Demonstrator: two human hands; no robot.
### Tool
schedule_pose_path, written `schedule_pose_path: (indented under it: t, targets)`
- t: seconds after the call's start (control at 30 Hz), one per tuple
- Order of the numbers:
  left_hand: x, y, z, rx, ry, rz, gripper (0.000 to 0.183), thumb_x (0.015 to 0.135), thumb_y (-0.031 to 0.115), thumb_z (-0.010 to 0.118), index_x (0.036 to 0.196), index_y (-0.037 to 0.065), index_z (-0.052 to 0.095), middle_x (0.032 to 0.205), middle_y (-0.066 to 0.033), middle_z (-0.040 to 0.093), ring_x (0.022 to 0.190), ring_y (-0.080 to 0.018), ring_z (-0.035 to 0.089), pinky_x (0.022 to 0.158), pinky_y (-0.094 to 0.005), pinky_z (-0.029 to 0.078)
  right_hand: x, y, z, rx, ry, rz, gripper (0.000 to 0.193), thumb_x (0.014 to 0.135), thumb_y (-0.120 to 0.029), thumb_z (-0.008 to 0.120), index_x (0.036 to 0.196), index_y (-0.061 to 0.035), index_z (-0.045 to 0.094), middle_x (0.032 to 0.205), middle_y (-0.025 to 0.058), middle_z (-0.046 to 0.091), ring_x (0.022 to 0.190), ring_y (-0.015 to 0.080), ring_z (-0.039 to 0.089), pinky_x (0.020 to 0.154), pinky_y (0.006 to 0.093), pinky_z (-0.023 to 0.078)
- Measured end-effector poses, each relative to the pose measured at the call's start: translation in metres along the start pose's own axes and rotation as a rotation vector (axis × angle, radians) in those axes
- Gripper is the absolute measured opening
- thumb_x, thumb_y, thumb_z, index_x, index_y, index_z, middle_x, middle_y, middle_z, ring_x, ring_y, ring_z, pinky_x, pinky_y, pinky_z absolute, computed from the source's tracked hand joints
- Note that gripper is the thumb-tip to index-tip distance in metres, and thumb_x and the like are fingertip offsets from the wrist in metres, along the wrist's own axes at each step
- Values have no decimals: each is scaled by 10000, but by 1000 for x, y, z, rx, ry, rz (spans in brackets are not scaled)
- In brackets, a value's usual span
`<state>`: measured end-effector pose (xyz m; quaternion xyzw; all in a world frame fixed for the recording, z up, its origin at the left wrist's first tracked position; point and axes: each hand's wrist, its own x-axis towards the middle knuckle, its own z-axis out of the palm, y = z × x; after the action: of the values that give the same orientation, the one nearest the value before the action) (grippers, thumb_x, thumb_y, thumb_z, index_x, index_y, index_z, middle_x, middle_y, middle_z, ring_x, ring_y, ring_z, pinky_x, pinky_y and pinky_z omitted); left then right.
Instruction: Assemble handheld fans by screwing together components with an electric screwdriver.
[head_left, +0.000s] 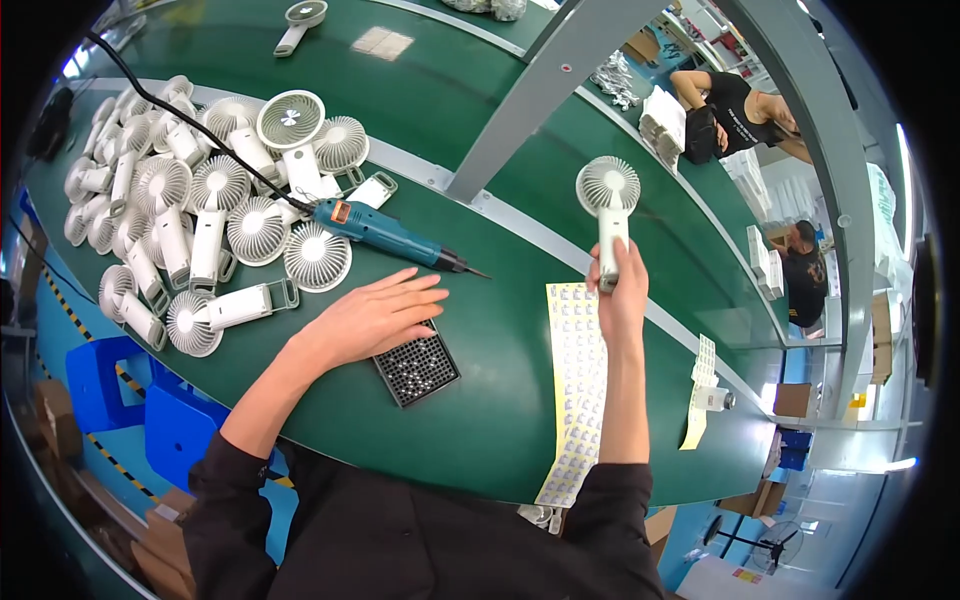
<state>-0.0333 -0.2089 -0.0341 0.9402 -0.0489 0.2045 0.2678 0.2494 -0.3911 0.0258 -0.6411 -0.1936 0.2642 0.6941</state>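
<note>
My right hand [620,290] grips the handle of a white hand-held fan [609,200] and holds it upright above the green table [500,400], its round grille at the top. My left hand [375,315] lies flat with fingers spread, resting on the table and partly over a small black tray of screws [420,370]. A blue electric screwdriver [385,230] with a black cable lies just beyond my left hand. A long sheet of small stickers [575,400] lies under my right forearm.
A pile of several white hand-held fans [190,210] fills the table's left side. One more fan [298,22] lies on the far belt. A grey metal post [545,90] rises behind. Two people work at the right, beyond the conveyor. Blue crates [150,400] stand below left.
</note>
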Motion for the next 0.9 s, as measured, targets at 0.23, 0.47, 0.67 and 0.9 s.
schedule_pose_path:
  t: [0.23, 0.47, 0.67, 0.9]
  targets:
    - [15, 58, -19, -717, 484, -387, 868, 831, 175, 784, 1504, 31, 255, 1408, -205, 493, 1262, -294, 543, 1072, -403, 426, -100, 11, 65, -822, -112, -625, 458, 861, 20, 662, 1292, 21, 506, 1124, 146, 554, 1006, 241, 582, 883, 353, 479]
    - [36, 89, -14, -1206, 914, -550, 847, 897, 8, 665, 1541, 71, 118, 1348, -131, 485, 1211, -189, 529, 1032, -356, 447, -162, 51, 113, -932, -144, -739, 653, 747, 76, 735, 1343, 8, 477, 1109, 212, 511, 972, 360, 549, 803, 435, 471]
    - [26, 86, -8, -1013, 913, -566, 515, 1001, 127, 531, 1460, 11, 327, 1247, -115, 570, 1124, -143, 561, 962, -299, 463, -176, 60, 124, -895, -86, -758, 677, 750, 87, 733, 1360, 21, 448, 1139, 200, 474, 1002, 329, 507, 824, 414, 436]
    - [20, 82, -9, -1035, 878, -534, 642, 981, 139, 559, 1511, 12, 219, 1300, -150, 545, 1174, -179, 548, 1012, -321, 433, -166, 54, 129, -836, -103, -727, 622, 809, 71, 692, 1369, 23, 427, 1147, 184, 489, 999, 294, 517, 815, 386, 435]
